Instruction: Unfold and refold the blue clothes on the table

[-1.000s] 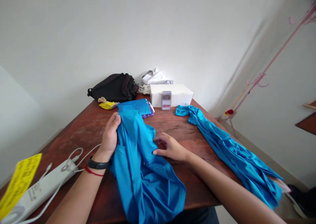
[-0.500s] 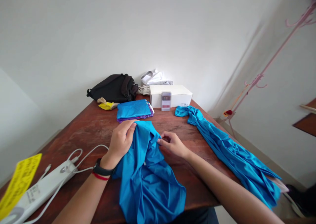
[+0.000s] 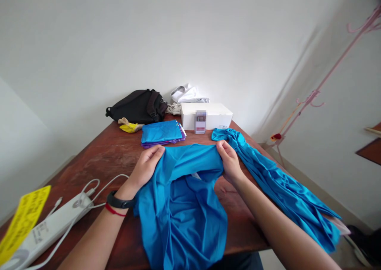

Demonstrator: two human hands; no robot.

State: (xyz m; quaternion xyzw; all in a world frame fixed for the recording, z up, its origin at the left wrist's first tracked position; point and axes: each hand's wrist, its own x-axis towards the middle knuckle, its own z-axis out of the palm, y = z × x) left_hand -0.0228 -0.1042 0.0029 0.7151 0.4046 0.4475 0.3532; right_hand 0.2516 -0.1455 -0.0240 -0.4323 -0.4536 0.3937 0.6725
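Near the left edge of the dark-red wooden table (image 3: pixel 89 170), a white plastic power strip (image 3: pixel 50 230) is lying near the left hand (image 3: pixel 145 168), whose fingers are pinching a shiny turquoise satin garment (image 3: pixel 181 214) at the table's middle. The right hand (image 3: pixel 229 161) is pinching its other edge. The slick cloth is risking slipping from those narrow pinches, or snagging the crumpled turquoise garment (image 3: pixel 279 178) alongside.

A wooden table (image 3: pixel 101 159) carries a white box (image 3: pixel 217 115), a black bag (image 3: pixel 137 107) and folded blue cloth (image 3: pixel 161 132).
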